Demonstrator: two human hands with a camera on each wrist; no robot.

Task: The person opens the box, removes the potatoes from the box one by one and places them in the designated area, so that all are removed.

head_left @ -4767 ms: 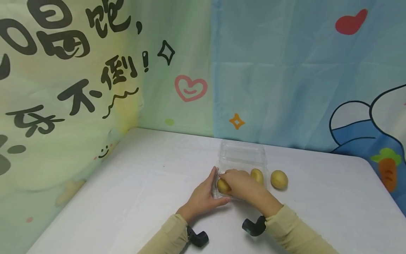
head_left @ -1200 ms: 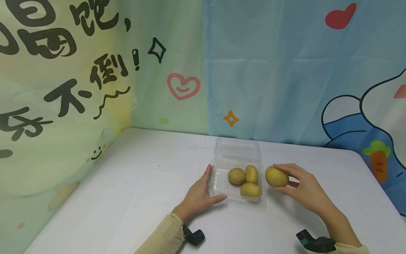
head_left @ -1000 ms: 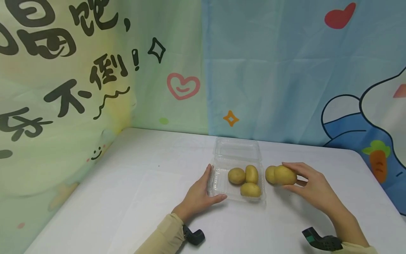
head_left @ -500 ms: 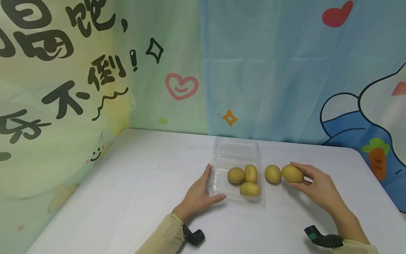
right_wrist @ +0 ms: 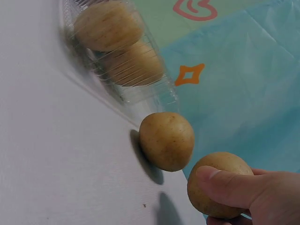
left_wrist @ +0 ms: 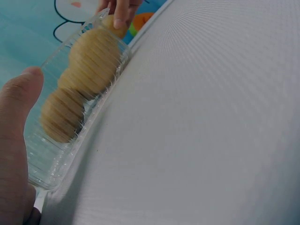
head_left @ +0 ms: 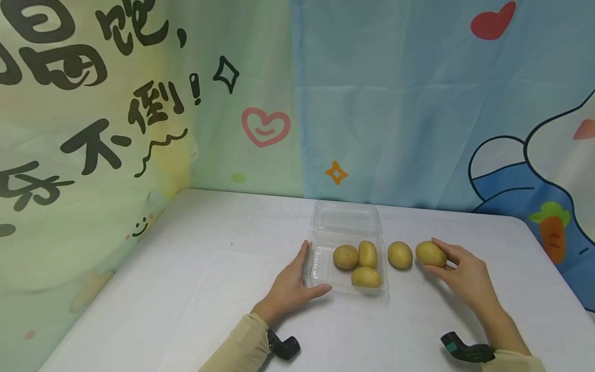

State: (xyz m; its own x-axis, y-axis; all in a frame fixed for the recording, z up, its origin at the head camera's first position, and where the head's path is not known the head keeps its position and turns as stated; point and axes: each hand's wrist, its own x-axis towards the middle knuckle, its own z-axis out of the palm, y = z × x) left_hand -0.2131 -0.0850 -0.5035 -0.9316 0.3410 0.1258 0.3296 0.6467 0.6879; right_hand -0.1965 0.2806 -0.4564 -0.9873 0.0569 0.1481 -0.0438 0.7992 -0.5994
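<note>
A potato (head_left: 431,254) is pinched between the thumb and fingers of my right hand (head_left: 469,274); in the right wrist view its shadow falls apart from it on the table. Just left of it, another potato (head_left: 400,255) lies on the table. Three more potatoes sit in the clear plastic container (head_left: 321,271): a round potato (head_left: 346,257), an upright-lying potato (head_left: 368,253) and a front potato (head_left: 366,277). My left hand (head_left: 290,289) rests against the container's front left corner, fingers straight along its left side and thumb stretched along the front.
The container's hinged lid (head_left: 346,217) lies folded back towards the blue curtain (head_left: 395,129). A white cloth covers the table (head_left: 209,289). A printed curtain (head_left: 93,206) hangs along the left side. Each wrist carries a black device (head_left: 467,349).
Earlier my right hand was inside the container. It then carried a potato rightwards past the one on the table, slowing at the end. My left hand has stayed at the container.
</note>
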